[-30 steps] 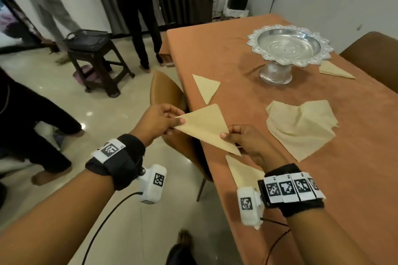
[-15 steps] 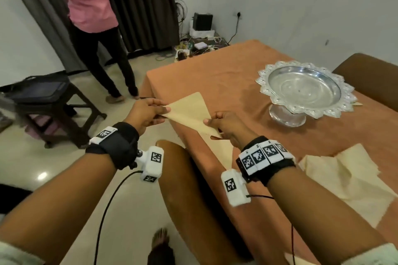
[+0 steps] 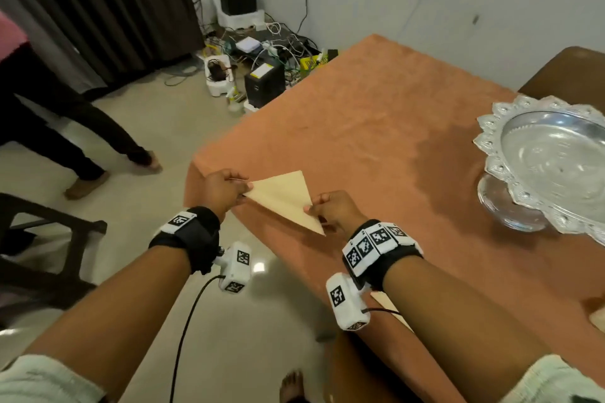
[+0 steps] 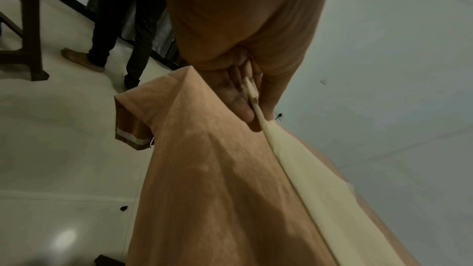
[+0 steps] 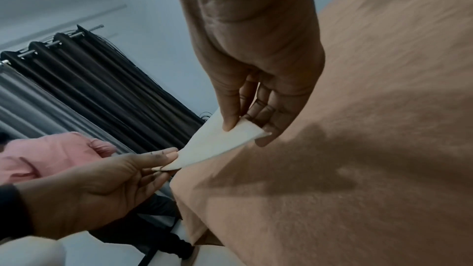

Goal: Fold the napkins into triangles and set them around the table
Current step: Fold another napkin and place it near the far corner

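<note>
Over the table corner (image 3: 209, 157), my left hand (image 3: 222, 190) and right hand (image 3: 334, 209) each pinch one tip of the folded triangular napkin (image 3: 281, 198). I should lower it flat, keeping it taut so the fold holds

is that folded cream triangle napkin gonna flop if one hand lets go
Probably. The folded cream triangular napkin looks thin and light: the left hand and right hand each pinch one corner. It spans flat between them, so some stiffness from its layers, yet one grip alone would likely let it droop.
</note>
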Demonstrator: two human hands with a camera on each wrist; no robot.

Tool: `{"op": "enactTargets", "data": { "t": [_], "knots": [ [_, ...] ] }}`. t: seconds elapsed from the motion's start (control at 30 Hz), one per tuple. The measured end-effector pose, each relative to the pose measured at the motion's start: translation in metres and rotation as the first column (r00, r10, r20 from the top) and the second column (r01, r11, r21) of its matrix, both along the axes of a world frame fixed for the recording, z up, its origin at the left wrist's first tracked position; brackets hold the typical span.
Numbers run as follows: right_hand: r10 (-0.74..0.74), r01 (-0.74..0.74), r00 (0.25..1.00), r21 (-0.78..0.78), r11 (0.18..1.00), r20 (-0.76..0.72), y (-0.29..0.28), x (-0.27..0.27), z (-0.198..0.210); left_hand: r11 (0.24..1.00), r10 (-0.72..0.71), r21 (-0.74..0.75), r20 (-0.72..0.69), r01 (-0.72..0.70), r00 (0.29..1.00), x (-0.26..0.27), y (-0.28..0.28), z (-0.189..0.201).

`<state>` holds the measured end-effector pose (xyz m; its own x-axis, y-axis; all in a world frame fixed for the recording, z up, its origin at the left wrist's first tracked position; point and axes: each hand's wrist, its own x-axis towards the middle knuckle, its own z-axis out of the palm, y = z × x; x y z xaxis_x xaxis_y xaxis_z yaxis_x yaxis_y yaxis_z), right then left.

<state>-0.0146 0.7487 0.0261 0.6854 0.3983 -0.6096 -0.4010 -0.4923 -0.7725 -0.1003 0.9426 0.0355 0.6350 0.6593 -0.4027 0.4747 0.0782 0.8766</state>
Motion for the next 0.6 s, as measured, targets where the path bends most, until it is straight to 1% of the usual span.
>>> {"op": "enactTargets", "data": {
  "t": [0.1,0.2,0.3,0.43,0.53,0.6],
  "knots": [
    [-0.050,0.054,0.996,-0.063,0.997,0.069,0.023,0.011,-0.015,0.998,-0.053,0.043,-0.022,0.054,0.998,0.023,0.027,-0.023],
    [-0.063,0.086,0.986,-0.148,0.985,0.154,0.037,0.016,-0.024,0.987,-0.102,0.119,-0.055,0.108,0.993,0.038,0.044,-0.042],
    [-0.027,0.076,0.971,-0.202,0.976,0.236,0.045,0.018,-0.032,0.950,-0.157,0.261,-0.081,0.173,0.984,0.046,0.051,-0.052],
    [-0.022,0.081,0.966,-0.219,0.972,0.258,0.046,0.016,-0.033,0.894,-0.203,0.387,-0.103,0.227,0.974,0.051,0.055,-0.054],
    [-0.042,0.105,0.965,-0.230,0.968,0.260,0.039,0.009,-0.034,0.873,-0.215,0.425,-0.102,0.238,0.971,0.044,0.056,-0.055],
    [-0.031,0.099,0.964,-0.250,0.963,0.265,0.033,0.002,-0.035,0.868,-0.213,0.436,-0.104,0.237,0.972,0.038,0.056,-0.057]
  ]
}}
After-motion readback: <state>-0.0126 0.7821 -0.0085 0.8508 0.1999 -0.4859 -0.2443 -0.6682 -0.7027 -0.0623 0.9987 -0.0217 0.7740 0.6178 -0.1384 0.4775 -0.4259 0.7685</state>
